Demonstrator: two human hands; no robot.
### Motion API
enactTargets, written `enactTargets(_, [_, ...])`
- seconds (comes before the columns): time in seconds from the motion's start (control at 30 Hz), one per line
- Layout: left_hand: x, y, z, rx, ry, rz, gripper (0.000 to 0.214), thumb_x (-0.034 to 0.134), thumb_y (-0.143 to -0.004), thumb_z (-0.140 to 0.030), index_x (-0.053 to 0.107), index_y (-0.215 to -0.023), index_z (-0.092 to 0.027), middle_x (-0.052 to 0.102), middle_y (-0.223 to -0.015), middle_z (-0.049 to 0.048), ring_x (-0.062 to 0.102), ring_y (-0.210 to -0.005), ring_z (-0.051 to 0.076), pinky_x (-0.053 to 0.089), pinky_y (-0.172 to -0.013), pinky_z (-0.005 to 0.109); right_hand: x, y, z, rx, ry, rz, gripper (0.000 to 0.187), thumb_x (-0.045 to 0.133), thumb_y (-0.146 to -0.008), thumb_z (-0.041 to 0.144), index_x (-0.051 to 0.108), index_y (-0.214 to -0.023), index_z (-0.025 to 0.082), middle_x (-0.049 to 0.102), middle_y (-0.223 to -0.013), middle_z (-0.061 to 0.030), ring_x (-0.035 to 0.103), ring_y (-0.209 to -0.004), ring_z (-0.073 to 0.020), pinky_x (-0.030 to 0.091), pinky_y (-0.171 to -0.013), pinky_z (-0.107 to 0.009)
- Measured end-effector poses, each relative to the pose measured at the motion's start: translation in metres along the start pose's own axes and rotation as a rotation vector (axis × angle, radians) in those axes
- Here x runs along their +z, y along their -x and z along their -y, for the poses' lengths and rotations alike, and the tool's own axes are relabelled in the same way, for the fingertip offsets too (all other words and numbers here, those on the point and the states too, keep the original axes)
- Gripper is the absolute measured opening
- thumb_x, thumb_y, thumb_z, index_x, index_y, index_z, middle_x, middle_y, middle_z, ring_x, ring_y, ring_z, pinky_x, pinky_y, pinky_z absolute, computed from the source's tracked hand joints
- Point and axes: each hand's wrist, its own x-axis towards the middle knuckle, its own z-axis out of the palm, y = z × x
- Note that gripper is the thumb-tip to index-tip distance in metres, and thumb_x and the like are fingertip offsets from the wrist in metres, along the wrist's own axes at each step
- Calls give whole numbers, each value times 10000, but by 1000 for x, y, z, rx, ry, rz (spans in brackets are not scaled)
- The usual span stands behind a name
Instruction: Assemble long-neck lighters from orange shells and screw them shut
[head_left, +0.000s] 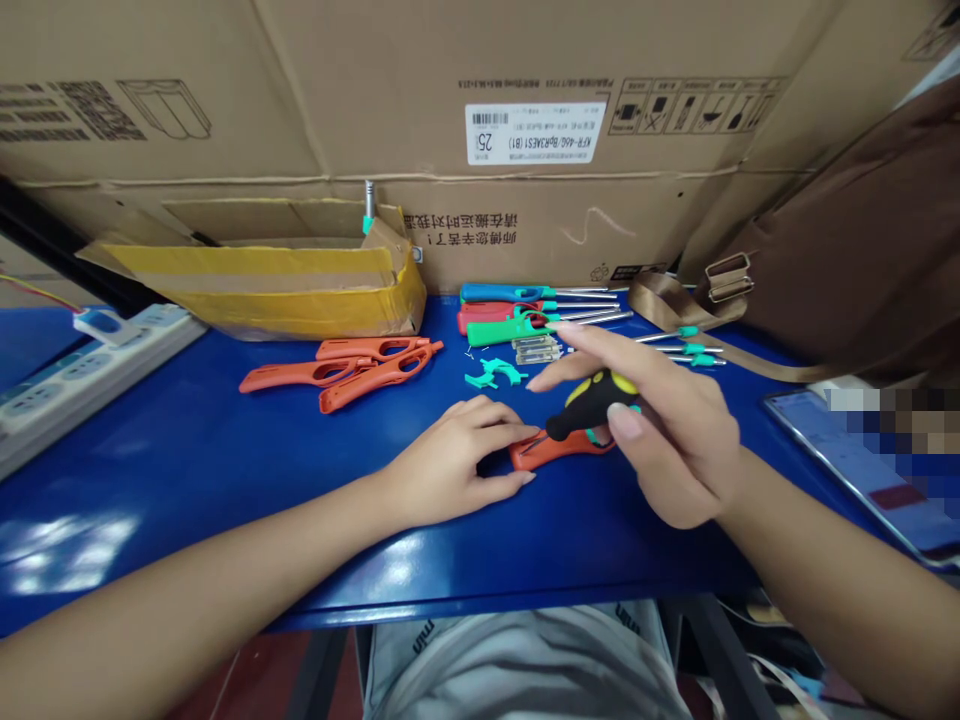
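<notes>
steadying the orange casing (pixel 551 450) on the blue table (pixel 262 530), right of centre in the frame, calls for a firm pinch: the left hand (pixel 461 460) has thumb and forefinger closed about its left end, while the right hand (pixel 675 430) grips the black-and-yellow screwdriver (pixel 592 402) by its handle, forefinger stretched out. the driver's tip is hard to make out, so i can't say whether it is seated. the handle leans; bringing it more upright, pressing evenly and leaving those fingertips out of the tip's path should prevent a slip.

just above lie the teal parts (pixel 495 374), small screws (pixel 471 352) and clear tanks (pixel 536 348), close enough for a careless knuckle to scatter. whole lighters (pixel 502 328) lie above those, loose orange casings (pixel 341 370) left of centre. the yellow box (pixel 300 290) at upper left and the phone (pixel 832 470) at right stand clear of the work.
</notes>
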Motion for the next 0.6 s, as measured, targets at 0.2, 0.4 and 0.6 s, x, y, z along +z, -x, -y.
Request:
enactTargets(0.2, [0, 0, -1, 2, -2, 7, 316, 709, -913, -265, 680, -1225, -218, 682, -1167, 60, 599, -1072, 217, 457, -980, 384, 5, -1, -1, -33, 231, -122, 253, 745, -879, 272, 688, -1124, 248, 799, -966, -28, 768, -787, -194, 623, -725, -269])
enactTargets(0.4, [0, -1, -1, 1, -2, -1, 345, 714, -915, -297, 674, -1241, -191, 679, -1164, 66, 600, -1053, 211, 460, -973, 377, 5, 1, -2, 89, 28, -73, 419, 413, -1029, 225, 529, -1431, 247, 760, -1116, -70, 748, -909, -214, 619, -808, -357])
enactTargets(0.6, [1, 0, 0, 9, -18, -3, 388, 710, -897, -262, 669, -1276, -192, 678, -1198, 69, 603, -1090, 223, 448, -1003, 394, 8, -2, -2, 37, 216, -181, 231, 696, -924, 296, 669, -1153, 279, 772, -963, -27, 726, -727, -188, 602, -660, -296])
